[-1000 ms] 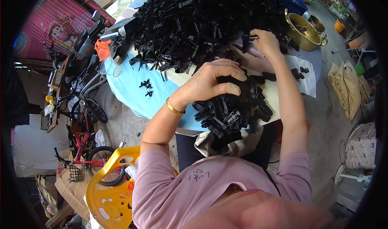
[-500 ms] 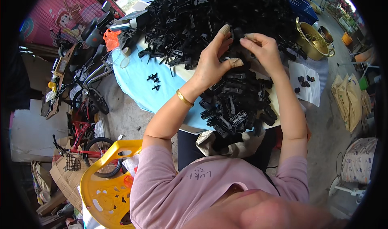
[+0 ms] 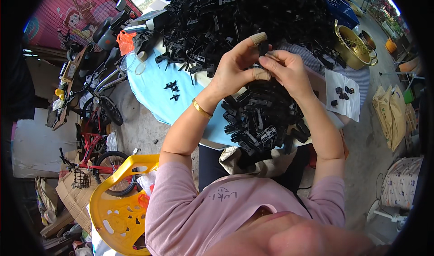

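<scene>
Blue-sheeted table point(image 3: 153, 95), blk plastic parts point(image 3: 246, 14) heaped. Small blk pc point(image 3: 263, 49) just past nearer pile point(image 3: 260, 118), betw. my L hand point(image 3: 231, 70) (half-curled, can't tell if gripping) & R hand point(image 3: 290, 71), pinching it. Best: L steady, R light.

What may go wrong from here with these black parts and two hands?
The small black piece between the left hand and right hand may slip and get lost in the loose black plastic pile beneath. That pile reaches the light-blue-covered table's near edge, so a bump might push parts off.
</scene>
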`<state>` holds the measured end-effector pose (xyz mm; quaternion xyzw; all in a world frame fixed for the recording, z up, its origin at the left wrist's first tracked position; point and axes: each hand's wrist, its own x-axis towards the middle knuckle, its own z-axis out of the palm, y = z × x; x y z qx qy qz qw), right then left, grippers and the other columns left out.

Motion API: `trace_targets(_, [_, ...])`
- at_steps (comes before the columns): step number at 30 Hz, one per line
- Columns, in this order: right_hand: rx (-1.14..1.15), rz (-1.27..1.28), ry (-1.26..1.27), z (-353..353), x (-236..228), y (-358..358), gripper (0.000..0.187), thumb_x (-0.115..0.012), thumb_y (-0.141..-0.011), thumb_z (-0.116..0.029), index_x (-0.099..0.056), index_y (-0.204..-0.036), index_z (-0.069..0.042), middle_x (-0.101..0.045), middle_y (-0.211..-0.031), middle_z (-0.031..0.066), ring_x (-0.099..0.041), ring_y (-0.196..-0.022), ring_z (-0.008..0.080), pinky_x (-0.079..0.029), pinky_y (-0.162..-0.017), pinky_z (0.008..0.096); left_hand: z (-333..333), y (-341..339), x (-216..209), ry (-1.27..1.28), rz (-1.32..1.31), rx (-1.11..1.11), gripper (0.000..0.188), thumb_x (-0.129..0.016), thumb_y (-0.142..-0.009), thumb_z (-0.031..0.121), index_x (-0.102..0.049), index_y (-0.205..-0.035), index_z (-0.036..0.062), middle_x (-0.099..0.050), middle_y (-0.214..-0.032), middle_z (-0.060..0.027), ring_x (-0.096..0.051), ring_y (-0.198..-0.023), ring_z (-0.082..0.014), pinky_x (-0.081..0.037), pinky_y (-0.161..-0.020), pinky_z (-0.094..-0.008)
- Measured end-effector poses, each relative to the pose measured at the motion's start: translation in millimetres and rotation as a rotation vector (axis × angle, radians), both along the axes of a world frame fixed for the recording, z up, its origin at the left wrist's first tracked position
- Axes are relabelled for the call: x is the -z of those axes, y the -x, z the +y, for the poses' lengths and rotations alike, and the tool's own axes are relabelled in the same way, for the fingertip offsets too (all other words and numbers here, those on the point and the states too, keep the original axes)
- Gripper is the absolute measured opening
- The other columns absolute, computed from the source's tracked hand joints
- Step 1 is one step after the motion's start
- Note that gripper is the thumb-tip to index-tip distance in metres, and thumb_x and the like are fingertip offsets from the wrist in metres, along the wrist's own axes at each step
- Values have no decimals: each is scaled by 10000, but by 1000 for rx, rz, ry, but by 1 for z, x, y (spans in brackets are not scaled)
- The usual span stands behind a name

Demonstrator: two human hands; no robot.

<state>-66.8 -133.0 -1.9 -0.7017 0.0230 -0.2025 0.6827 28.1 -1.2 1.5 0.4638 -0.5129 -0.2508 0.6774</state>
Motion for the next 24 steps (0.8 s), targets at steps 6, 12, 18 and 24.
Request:
trace_targets(6, [-44, 94, -95, -7, -15, 12, 179, -521, -887, -208, -574, -902, -38, -469, -632, -39, -346, -484, -5, -269, -428, 139, 1, 3, 0, 43, 111, -131, 457, -565, -825, 7, -378, -1242, 13, -517, -1167, -169, -573, -942, -176, -476, -830, -301])
trace_targets(12, [108, -128, 265, 1, -11, 11, 150, -498, -898, -159, -569, -872, -30, -501, -649, -40, -381, -520, 4, -290, -464, 145, -4, 12, 7, 33, 33, -274, 334, -562, -825, 5, -380, -1105, -8, -561, -1070, -141, -578, -866, -136, -467, -785, -257])
trace_targets(18, [170, -184, 416, 7, -14, 12, 125, -521, -875, -109, -583, -833, -8, -529, -626, -18, -472, -571, 38, -369, -529, 167, -7, 17, 10, 42, -67, -398, 275, -596, -811, 21, -458, -1045, -18, -614, -942, -95, -593, -846, -128, -483, -742, -247])
trace_targets(24, [79, -41, 332, 5, -19, 16, 135, -516, -877, -114, -582, -811, -16, -519, -609, -25, -454, -548, 28, -352, -503, 162, 2, 18, 5, 0, -286, -498, 250, -607, -804, 8, -493, -1024, -22, -610, -958, -92, -585, -845, -114, -473, -753, -231])
